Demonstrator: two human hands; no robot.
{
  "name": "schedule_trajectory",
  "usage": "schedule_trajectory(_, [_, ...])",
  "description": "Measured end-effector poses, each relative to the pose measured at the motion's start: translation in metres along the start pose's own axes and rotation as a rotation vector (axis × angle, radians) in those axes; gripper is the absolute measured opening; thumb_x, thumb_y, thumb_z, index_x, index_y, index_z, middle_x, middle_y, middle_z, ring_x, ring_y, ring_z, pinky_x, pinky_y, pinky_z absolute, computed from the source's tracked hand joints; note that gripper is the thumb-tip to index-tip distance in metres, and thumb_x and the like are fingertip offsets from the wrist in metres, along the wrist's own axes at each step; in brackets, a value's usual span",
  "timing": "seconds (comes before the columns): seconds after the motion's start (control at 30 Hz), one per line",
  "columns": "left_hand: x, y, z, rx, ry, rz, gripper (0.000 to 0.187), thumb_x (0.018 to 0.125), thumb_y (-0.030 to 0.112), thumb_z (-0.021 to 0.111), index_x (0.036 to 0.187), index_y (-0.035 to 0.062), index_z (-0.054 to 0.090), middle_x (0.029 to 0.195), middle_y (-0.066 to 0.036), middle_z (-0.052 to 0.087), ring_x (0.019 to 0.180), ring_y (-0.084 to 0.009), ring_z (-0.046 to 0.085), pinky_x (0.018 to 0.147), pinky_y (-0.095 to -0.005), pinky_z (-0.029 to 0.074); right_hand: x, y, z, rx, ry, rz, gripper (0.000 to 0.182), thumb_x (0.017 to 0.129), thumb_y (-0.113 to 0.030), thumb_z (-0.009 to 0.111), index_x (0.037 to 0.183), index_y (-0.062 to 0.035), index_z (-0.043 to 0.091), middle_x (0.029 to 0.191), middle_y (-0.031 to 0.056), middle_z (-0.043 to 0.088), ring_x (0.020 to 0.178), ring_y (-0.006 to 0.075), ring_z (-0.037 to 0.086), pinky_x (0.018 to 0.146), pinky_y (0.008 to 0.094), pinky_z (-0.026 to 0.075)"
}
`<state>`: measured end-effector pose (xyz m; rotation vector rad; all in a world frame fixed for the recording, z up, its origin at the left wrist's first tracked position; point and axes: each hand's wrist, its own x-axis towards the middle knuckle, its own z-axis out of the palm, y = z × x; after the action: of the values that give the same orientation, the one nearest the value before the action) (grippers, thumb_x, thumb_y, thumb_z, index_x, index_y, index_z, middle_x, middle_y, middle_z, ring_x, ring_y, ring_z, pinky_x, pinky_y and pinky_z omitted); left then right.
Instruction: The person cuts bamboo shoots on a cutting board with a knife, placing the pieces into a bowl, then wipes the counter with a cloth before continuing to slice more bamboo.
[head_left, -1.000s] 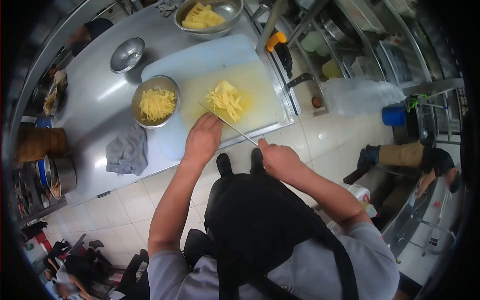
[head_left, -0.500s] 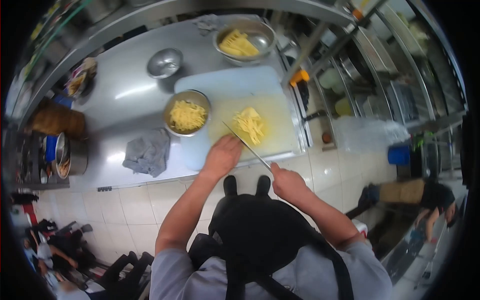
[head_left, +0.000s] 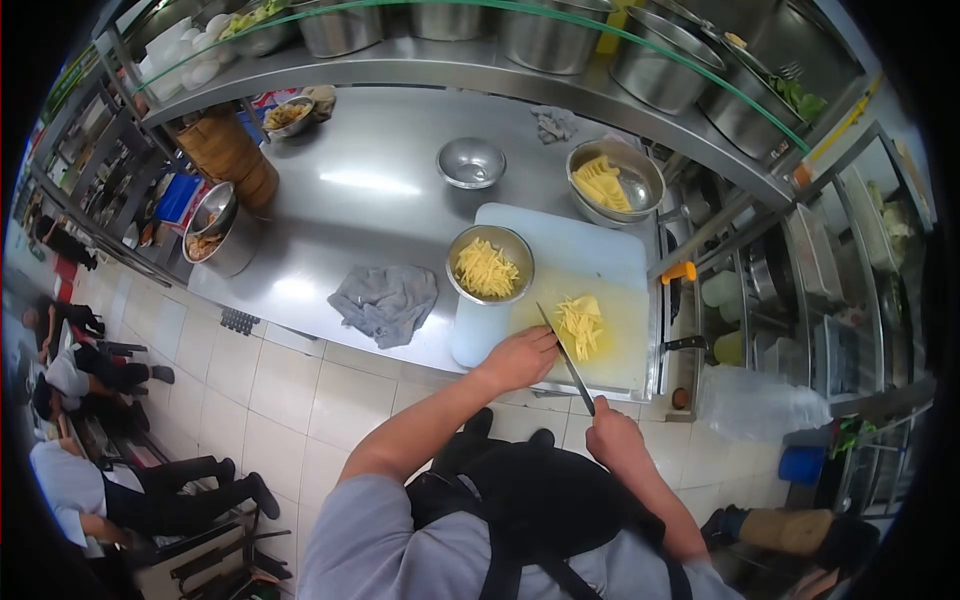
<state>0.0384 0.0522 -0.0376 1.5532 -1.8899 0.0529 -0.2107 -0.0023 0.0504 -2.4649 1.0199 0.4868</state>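
Observation:
My right hand [head_left: 614, 436] is wrapped round the handle of a kitchen knife [head_left: 572, 368], its blade pointing away over the near edge of the cutting board [head_left: 478, 335]. Against the left side of the blade is my left hand [head_left: 520, 360], fingers bent and close together; what they pinch, if anything, is hidden. Just right of the blade lies a small pile of pale-yellow cut strips [head_left: 580, 328] with a larger piece at its top. A steel bowl [head_left: 529, 262] of similar strips stands on the board's left part.
Behind the board sits a larger steel bowl [head_left: 655, 195] with yellow chunks. A small steel bowl [head_left: 472, 165] and a crumpled grey cloth [head_left: 384, 304] are on the steel table [head_left: 300, 230]. Overhead runs a shelf [head_left: 420, 62] with pots. Another black-handled knife [head_left: 686, 343] lies at right.
The camera view has swung, so table and board appear lower and further right, with more of the overhead shelf showing. Both hands and the knife keep nearly the same place beside the strips.

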Motion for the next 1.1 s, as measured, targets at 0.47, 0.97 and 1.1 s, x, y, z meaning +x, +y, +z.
schedule_trajectory(0.47, [-0.001, 0.005, 0.006, -0.039, 0.093, -0.023, 0.009, 0.083, 0.008, 0.071, 0.088, 0.0014, 0.073, 0.106, -0.011, 0.071, 0.112, -0.0298, 0.066, 0.098, -0.04, 0.054, 0.001, -0.003, 0.005, 0.116, 0.037, 0.004, 0.034, 0.088, -0.008, 0.054, 0.12, 0.004, 0.05, 0.087, 0.0271, 0.069, 0.086, 0.0482, 0.068, 0.08, 0.0586, 0.053])
schedule_trajectory(0.97, [0.008, 0.005, 0.003, -0.051, 0.173, 0.012, 0.01, 0.074, 0.002, 0.072, 0.084, 0.0012, 0.068, 0.093, -0.014, 0.067, 0.098, -0.0345, 0.066, 0.087, -0.0437, 0.056, -0.001, -0.007, -0.004, 0.135, 0.013, 0.007, 0.028, 0.092, -0.002, 0.047, 0.119, 0.005, 0.051, 0.089, 0.0261, 0.07, 0.087, 0.0466, 0.069, 0.077, 0.0552, 0.054])
schedule_trajectory(1.1, [0.003, 0.006, 0.005, -0.027, 0.129, -0.003, 0.008, 0.076, 0.003, 0.072, 0.082, 0.0011, 0.068, 0.094, -0.014, 0.068, 0.1, -0.0338, 0.066, 0.09, -0.0433, 0.055, -0.002, -0.007, 0.007, 0.126, 0.074, -0.029, 0.033, 0.09, 0.001, 0.049, 0.122, 0.0055, 0.051, 0.089, 0.0257, 0.07, 0.087, 0.0455, 0.069, 0.077, 0.0554, 0.054])
